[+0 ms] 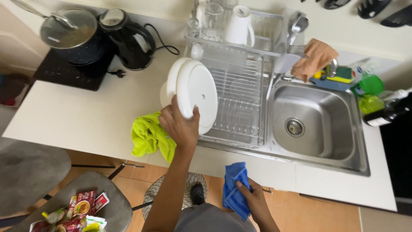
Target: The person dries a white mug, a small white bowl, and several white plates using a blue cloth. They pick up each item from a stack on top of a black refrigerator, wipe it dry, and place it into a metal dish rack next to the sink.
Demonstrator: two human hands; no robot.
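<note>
White plates (195,92) in the left hand (180,126), plain and glossy, one small dark mark on the back. Just below that grip, a lime-green cloth (148,137). The right hand (253,199) grips a bright blue cloth (235,191). Right of the plates, a silver wire rack (238,99), then a grey steel sink (317,120). Up beyond it, a tan cloth (315,58), a white mug (238,25). Far left of the grip, a black kettle (128,41) and a dark speckled pot (75,38).

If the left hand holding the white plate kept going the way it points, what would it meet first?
Probably the metal dish rack: the left hand points up and right with the white plate already over the rack's edge, though depth is unclear.
</note>
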